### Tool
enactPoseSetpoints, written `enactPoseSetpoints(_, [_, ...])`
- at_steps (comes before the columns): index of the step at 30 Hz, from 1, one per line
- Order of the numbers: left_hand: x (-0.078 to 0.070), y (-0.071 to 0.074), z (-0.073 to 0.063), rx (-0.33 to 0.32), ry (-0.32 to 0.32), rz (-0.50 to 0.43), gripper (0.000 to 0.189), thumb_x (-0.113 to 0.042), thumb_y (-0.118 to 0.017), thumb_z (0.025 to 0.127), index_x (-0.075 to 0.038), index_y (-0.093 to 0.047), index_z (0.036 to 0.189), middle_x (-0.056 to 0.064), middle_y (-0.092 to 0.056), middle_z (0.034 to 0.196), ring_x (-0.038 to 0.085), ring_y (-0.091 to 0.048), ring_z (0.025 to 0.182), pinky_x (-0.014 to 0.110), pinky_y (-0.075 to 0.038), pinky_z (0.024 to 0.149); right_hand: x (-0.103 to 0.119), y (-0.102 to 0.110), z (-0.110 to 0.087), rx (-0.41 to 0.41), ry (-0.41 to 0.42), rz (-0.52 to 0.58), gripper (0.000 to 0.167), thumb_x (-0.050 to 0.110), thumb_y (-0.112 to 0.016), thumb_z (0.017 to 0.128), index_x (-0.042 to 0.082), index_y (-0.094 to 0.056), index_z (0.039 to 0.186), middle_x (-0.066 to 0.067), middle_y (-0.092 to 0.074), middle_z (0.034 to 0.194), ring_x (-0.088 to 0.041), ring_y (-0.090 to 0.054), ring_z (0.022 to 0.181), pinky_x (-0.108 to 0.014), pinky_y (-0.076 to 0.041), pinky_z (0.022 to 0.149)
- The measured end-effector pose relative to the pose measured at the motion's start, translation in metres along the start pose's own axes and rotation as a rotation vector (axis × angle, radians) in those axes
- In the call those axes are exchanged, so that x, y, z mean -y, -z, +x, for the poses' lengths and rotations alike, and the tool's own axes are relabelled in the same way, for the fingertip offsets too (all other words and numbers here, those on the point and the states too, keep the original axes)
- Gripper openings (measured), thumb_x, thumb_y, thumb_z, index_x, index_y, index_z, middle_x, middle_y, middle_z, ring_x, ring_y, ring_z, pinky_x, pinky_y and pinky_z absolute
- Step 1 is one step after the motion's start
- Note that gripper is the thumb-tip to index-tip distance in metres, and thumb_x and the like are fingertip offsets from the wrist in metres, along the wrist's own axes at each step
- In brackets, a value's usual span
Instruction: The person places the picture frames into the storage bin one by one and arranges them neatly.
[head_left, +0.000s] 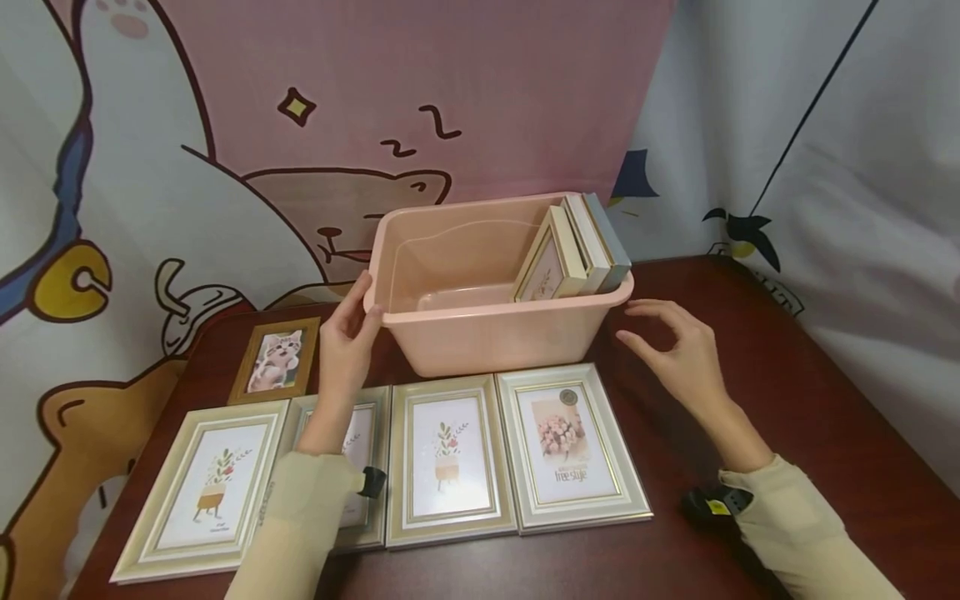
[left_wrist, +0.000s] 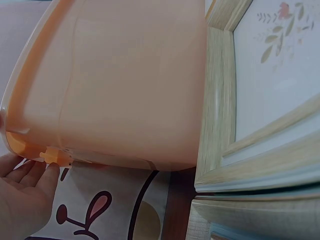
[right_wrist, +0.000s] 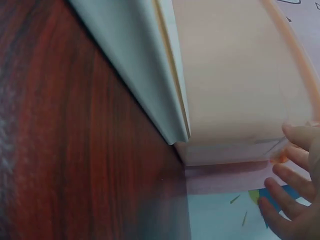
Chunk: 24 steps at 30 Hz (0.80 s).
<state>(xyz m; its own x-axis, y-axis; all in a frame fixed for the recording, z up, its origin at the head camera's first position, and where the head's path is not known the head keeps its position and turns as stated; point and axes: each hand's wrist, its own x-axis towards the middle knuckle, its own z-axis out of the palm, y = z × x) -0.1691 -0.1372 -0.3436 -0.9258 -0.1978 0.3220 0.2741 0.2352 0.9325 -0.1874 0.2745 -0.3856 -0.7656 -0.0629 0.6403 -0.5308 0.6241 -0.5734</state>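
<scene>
A pink plastic bin (head_left: 495,342) stands on the table behind a row of picture frames. At its left front corner my left hand (head_left: 351,333) holds the rim, and the left wrist view shows fingers (left_wrist: 31,175) under the lip. My right hand (head_left: 678,354) hovers just off the right end of the bin, fingers spread and nothing held. Inside, leaning at the right end, are several frames: a cream one (head_left: 551,258), a white one (head_left: 588,237) and a blue-grey one (head_left: 609,246). The right wrist view has the right fingers (right_wrist: 285,200) beside the bin wall.
In front lie a cream frame (head_left: 213,487), a partly covered frame (head_left: 367,467) under the left forearm, a gold-edged frame (head_left: 450,462) and a silvery frame (head_left: 573,450). A brown frame with a cat picture (head_left: 276,360) lies behind at left. A printed curtain (head_left: 525,100) hangs behind the dark table (head_left: 810,433).
</scene>
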Motion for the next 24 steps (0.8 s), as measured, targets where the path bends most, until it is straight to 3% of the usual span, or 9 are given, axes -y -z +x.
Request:
enactPoseSetpoints(4, [0.0,0.0,0.0,0.0,-0.005,-0.005,0.049,-0.01,-0.057,0.1,-0.011,-0.048,0.148,0.001,-0.044,0.157,0.019,-0.044,0.144,0.019,-0.045,0.107,-0.004,-0.003,-0.004,0.092,-0.057,-0.022,0.039,0.012,-0.084,0.079,0.007,-0.071,0.115,-0.01,-0.072,0.116,-0.002,-0.06,0.113,-0.005,-0.038,0.098])
enactPoseSetpoints(8, [0.0,0.0,0.0,0.002,-0.008,-0.009,0.049,-0.01,-0.057,0.1,-0.011,-0.048,0.148,0.002,-0.044,0.157,0.019,-0.044,0.144,0.02,-0.045,0.107,-0.008,-0.005,-0.008,0.228,-0.138,-0.017,0.044,0.019,-0.081,0.083,0.007,-0.067,0.122,-0.013,-0.07,0.121,-0.029,-0.061,0.115,-0.035,-0.049,0.101])
enactPoseSetpoints(10, [0.0,-0.001,0.0,0.003,-0.006,-0.009,0.049,-0.01,-0.057,0.1,-0.012,-0.047,0.149,0.001,-0.044,0.157,0.019,-0.044,0.144,0.02,-0.045,0.107,-0.01,-0.006,-0.009,0.289,-0.18,-0.008,0.046,0.023,-0.08,0.084,0.007,-0.065,0.124,-0.015,-0.068,0.124,-0.034,-0.059,0.119,-0.052,-0.048,0.1])
enactPoseSetpoints(12, [0.0,-0.001,0.0,0.004,-0.002,-0.007,0.049,-0.01,-0.056,0.101,-0.012,-0.047,0.149,0.0,-0.044,0.157,0.018,-0.044,0.144,0.021,-0.045,0.108,-0.012,-0.008,-0.01,0.345,-0.223,0.0,0.05,0.027,-0.08,0.084,0.007,-0.063,0.127,-0.017,-0.066,0.128,-0.038,-0.059,0.12,-0.061,-0.047,0.099])
enactPoseSetpoints(18, [-0.001,-0.001,0.0,0.006,0.003,-0.001,0.049,-0.011,-0.056,0.101,-0.013,-0.047,0.149,0.0,-0.044,0.157,0.018,-0.043,0.144,0.021,-0.045,0.109,-0.016,-0.011,-0.013,0.485,-0.302,0.027,0.058,0.032,-0.078,0.086,0.007,-0.057,0.134,-0.02,-0.061,0.135,-0.041,-0.06,0.121,-0.061,-0.051,0.098])
enactPoseSetpoints(24, [-0.001,-0.001,0.0,0.001,-0.005,-0.01,0.049,-0.009,-0.057,0.1,-0.011,-0.047,0.149,0.002,-0.044,0.157,0.019,-0.043,0.145,0.02,-0.045,0.108,-0.019,-0.015,-0.014,0.564,-0.326,0.071,0.062,0.03,-0.078,0.087,0.003,-0.053,0.137,-0.022,-0.06,0.135,-0.041,-0.061,0.119,-0.057,-0.054,0.096])
